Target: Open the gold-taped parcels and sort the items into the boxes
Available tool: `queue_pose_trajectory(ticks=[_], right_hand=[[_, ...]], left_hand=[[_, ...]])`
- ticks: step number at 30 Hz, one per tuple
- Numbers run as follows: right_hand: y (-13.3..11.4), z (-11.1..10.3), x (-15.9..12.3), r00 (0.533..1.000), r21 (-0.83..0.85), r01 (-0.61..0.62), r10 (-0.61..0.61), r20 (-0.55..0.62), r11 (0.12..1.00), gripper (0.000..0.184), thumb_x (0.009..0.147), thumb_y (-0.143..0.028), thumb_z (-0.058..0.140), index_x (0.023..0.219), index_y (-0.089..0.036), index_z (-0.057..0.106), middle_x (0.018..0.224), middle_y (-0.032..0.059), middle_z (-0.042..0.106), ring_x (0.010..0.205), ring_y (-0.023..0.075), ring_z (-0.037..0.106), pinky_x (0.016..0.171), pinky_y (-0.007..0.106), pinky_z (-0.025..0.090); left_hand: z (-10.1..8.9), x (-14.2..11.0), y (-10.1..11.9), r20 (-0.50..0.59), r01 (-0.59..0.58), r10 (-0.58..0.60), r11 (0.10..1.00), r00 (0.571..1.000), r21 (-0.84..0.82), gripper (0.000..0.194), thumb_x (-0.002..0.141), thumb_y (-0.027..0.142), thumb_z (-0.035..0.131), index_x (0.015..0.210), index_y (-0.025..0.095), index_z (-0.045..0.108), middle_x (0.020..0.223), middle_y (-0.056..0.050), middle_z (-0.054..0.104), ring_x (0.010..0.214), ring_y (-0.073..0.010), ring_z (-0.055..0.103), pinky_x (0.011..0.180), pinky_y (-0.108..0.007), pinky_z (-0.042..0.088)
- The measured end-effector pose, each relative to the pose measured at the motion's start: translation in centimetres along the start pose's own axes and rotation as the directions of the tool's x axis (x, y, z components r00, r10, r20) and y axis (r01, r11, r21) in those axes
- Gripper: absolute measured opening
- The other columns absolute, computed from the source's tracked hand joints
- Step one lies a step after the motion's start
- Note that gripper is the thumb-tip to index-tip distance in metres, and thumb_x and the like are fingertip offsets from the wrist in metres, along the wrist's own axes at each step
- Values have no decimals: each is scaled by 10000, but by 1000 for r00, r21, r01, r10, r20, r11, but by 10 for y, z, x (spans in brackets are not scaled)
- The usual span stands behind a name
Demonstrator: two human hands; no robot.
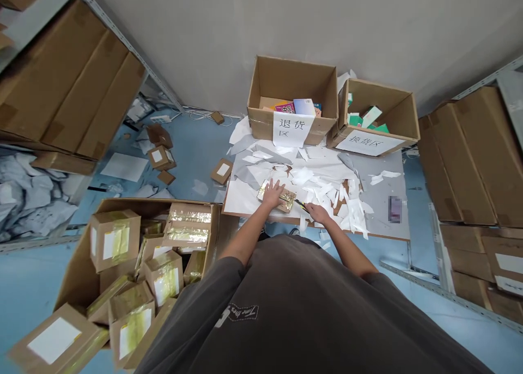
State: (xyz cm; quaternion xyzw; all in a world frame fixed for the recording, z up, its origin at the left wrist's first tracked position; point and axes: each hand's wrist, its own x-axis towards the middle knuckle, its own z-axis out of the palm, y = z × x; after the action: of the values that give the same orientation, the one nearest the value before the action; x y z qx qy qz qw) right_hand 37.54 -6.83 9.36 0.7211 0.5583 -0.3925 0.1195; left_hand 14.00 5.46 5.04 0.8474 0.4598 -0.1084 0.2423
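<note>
A small flat cardboard parcel [287,200] wrapped in shiny tape lies near the front edge of the table. My left hand [273,193] rests on top of it, fingers spread. In my right hand [317,213] is a box cutter [303,206], the fingers closed round its handle. Its tip points at the parcel's right end; whether it touches cannot be made out. Torn white paper scraps [322,186] lie around and behind the parcel.
Two open cartons stand at the table's back: one carton [261,124] with colourful boxes, another [341,136] with green-and-white boxes. At my left, a large carton [79,265] is heaped with taped parcels. Shelves with cartons [461,161] flank both sides. Small boxes [222,171] lie on the floor.
</note>
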Motion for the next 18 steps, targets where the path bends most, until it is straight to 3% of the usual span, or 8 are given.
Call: queue_pose_trajectory(ticks=[2, 5, 12, 18], right_hand=[[-3, 5, -2, 1000, 5, 9, -9, -7, 1000, 554, 1146, -496, 203, 1357, -266, 661, 1287, 71, 748, 1152, 244, 688, 841, 254, 459], [-6, 12, -3, 998, -4, 53, -53, -35, 999, 449, 1138, -446, 323, 1415, -276, 633, 1332, 60, 724, 1215, 235, 661, 889, 241, 457], [-13, 23, -3, 987, -126, 78, -94, -127, 989, 432, 1107, -478, 446, 1478, -285, 555, 1255, 114, 670, 1044, 255, 689, 810, 284, 454], [-27, 34, -2, 981, -221, 53, -92, -170, 974, 420, 1119, -479, 396, 1449, -245, 510, 1251, 141, 670, 1008, 276, 695, 815, 323, 454]], left_hand=[[2, 9, -3, 40, 31, -31, 999, 999, 5, 996, 816, 528, 831, 1660, 303, 354, 1782, -86, 192, 1648, -393, -3, 1314, -544, 123], [9, 18, -7, 41, 37, -38, 999, 998, 24, 956, 854, 531, 791, 1669, 292, 353, 1766, -105, 242, 1650, -391, 8, 1316, -578, 82], [39, 10, -22, -181, -173, 176, 984, 968, 32, 687, 1021, 528, 557, 1606, 178, 476, 1660, -178, 444, 1613, -371, 259, 1325, -585, 122], [54, 8, -28, -303, -223, 198, 973, 932, -51, 601, 1032, 508, 547, 1523, 162, 576, 1567, -191, 557, 1563, -371, 374, 1325, -578, 185]])
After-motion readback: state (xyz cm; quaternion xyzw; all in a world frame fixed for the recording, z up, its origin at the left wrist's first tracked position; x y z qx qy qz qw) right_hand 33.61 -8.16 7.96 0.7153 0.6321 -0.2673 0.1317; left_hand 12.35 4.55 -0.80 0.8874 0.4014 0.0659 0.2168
